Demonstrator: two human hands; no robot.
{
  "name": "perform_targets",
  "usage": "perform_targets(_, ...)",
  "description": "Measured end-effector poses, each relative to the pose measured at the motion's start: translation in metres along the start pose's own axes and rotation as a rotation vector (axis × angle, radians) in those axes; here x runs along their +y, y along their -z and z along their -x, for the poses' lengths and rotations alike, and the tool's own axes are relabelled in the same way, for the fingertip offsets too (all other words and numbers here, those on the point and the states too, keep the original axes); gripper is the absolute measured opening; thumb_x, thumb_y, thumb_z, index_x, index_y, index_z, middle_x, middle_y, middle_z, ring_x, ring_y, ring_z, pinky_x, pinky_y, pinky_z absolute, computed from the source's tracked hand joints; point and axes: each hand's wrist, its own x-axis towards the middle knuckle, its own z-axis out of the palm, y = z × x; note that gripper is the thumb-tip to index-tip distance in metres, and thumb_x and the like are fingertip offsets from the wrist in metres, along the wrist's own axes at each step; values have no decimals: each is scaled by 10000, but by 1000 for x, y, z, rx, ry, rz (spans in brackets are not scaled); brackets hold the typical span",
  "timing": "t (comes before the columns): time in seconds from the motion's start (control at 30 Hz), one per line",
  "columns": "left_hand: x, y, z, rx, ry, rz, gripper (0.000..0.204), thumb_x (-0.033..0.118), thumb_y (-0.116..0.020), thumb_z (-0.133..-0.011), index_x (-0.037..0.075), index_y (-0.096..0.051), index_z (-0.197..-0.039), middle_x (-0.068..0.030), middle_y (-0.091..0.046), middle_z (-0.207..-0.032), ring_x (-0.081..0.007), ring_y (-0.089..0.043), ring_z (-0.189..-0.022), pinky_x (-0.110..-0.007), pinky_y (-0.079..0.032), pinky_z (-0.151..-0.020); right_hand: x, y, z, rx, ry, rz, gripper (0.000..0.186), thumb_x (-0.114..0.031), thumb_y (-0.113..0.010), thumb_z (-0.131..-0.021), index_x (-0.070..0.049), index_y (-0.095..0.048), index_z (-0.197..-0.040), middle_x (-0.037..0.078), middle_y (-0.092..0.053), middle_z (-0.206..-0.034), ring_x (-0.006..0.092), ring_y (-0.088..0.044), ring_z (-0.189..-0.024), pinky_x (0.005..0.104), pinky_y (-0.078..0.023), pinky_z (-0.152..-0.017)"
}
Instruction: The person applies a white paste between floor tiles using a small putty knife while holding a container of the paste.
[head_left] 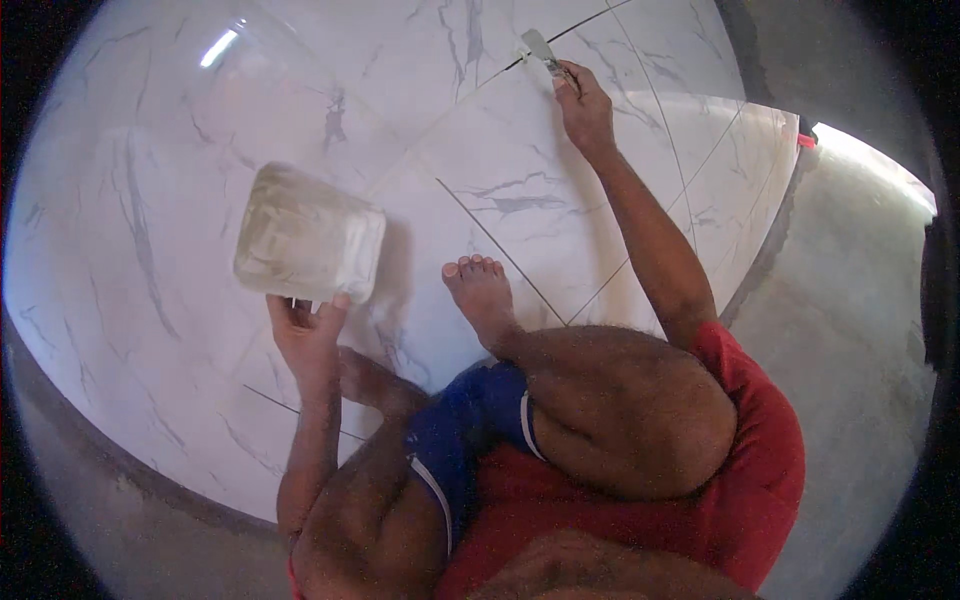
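Note:
My left hand [308, 340] grips the near edge of a translucent plastic tub [310, 235], thumb and fingers closed on its rim. Pale, whitish paste is smeared over the inside of the tub, which is held above the tiles. My right hand [588, 112] is stretched far forward, closed round a small putty knife [537, 44]. The knife's flat blade lies at a joint [520, 62] between white marbled tiles, where a pale filled stretch meets a dark one. My fingers partly hide the knife's handle.
White grey-veined floor tiles [120, 250] spread out around me, some joints dark and others pale. My bare foot [480, 295] rests on a tile near a dark joint [500, 250]. Rough grey concrete [830, 300] borders the tiles at right. A small red object [806, 141] sits by their edge.

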Motion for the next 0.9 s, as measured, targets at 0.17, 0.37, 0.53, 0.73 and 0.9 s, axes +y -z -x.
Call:
perform_targets(0.17,21,-25,-11,-142,61,-1,693,-72,-733,-804,17,-392,-1401,-158,-478,-1368,-284,-508,-1285,-430,-505,-1048,-19,5,10,-151,-352,-438,346,-204,-598,-963,-6,-599,-1246,95,-676,-957,138,-623,-727,291,-512,-645)
perform_targets(0.37,19,-35,-28,-233,-24,53,756,-10,-766,-814,-11,-354,-1448,-165,-467,-1396,-291,-500,-1292,-443,-495,-1048,-123,12,51,-424,-371,-706,361,-183,-609,-968,5,-563,-1272,74,-667,-957,103,-576,-723,250,-474,-626)
perform_targets(0.53,14,-28,-40,-261,123,165,789,117,-825,-786,-47,-408,-1435,-185,-498,-1397,-288,-539,-1260,-390,-477,-1025,-155,5,60,-538,480,-309,303,-198,-652,-957,-99,-646,-1243,75,-659,-1005,232,-636,-887,355,-526,-791)
perform_targets(0.73,13,0,-49,-376,242,214,844,157,-846,-750,-63,-414,-1441,-176,-556,-1345,-274,-580,-1224,-381,-472,-1027,-146,-1,45,-567,895,126,398,-118,-759,-805,-211,-707,-1188,45,-652,-1078,246,-611,-944,376,-510,-850)
perform_targets(0.9,3,13,-50,-395,307,160,825,163,-839,-738,-56,-448,-1431,-165,-583,-1308,-246,-609,-1171,-368,-512,-963,-127,6,40,-647,912,58,432,-70,-764,-780,-218,-718,-1183,40,-650,-1079,232,-606,-949,375,-517,-834)
